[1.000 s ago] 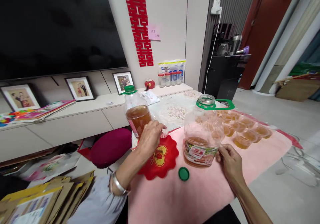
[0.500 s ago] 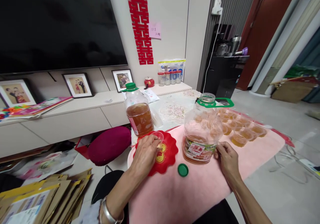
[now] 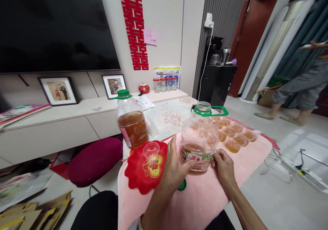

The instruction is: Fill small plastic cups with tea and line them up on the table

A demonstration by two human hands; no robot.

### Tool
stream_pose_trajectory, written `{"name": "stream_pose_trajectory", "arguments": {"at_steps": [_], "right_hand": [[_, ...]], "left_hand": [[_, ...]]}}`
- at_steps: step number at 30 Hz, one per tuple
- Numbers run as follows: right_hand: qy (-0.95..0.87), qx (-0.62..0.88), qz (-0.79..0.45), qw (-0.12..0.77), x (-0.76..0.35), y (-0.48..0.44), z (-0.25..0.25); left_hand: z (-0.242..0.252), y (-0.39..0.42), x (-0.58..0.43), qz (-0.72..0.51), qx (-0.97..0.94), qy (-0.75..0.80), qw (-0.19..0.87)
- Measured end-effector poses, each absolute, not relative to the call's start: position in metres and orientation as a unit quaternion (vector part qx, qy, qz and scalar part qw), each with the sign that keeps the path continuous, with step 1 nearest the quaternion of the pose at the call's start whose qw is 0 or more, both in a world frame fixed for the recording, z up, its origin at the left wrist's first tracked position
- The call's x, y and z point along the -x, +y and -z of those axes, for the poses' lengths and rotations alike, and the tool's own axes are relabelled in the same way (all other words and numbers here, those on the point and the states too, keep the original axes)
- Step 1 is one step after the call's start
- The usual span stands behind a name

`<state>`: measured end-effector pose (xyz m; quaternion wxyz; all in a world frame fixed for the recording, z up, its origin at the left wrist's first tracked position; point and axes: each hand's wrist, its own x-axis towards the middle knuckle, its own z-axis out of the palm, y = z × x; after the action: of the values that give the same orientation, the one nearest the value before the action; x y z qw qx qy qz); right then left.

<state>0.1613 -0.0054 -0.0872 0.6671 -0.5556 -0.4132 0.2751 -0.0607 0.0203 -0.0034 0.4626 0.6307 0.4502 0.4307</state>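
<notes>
A clear plastic jug (image 3: 198, 137) with a green collar handle stands uncapped on the pink cloth, amber liquid in its lower part. My left hand (image 3: 174, 168) is on its left side, thumb across the label and fingers along the wall. At the right side, the curled fingers of my right hand (image 3: 224, 166) press against the jug's lower wall. A green cap (image 3: 182, 185) lies partly hidden behind my left wrist. Left of my hands, a clear plastic cup (image 3: 151, 150) sits in a red scalloped tray (image 3: 133, 170).
A second jug (image 3: 133, 127), green-capped and fuller, stands behind the tray. Several cups of amber liquid (image 3: 234, 141) cluster at the right of the pink cloth (image 3: 194, 206). A maroon stool (image 3: 97, 161) is on the left. Another person (image 3: 302, 90) walks at the far right.
My left hand has let go of the cup in the red tray and moved right onto the jug. My right hand stays at the jug's side. The view has turned right; another person has appeared.
</notes>
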Motion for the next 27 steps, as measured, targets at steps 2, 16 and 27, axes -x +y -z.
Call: {"name": "stream_pose_trajectory", "arguments": {"at_steps": [2, 16, 27], "right_hand": [[-0.416, 0.547, -0.276, 0.672, -0.161, -0.006, 0.087], [-0.513, 0.410, -0.391, 0.645, -0.147, -0.020, 0.051], [-0.613, 0.405, -0.404, 0.544, -0.136, -0.002, 0.010]], "left_hand": [[0.017, 0.026, 0.050, -0.459, -0.601, 0.388, 0.527], [0.032, 0.031, 0.043, -0.483, -0.565, 0.234, 0.626], [0.021, 0.025, 0.045, -0.503, -0.544, 0.220, 0.635]]}}
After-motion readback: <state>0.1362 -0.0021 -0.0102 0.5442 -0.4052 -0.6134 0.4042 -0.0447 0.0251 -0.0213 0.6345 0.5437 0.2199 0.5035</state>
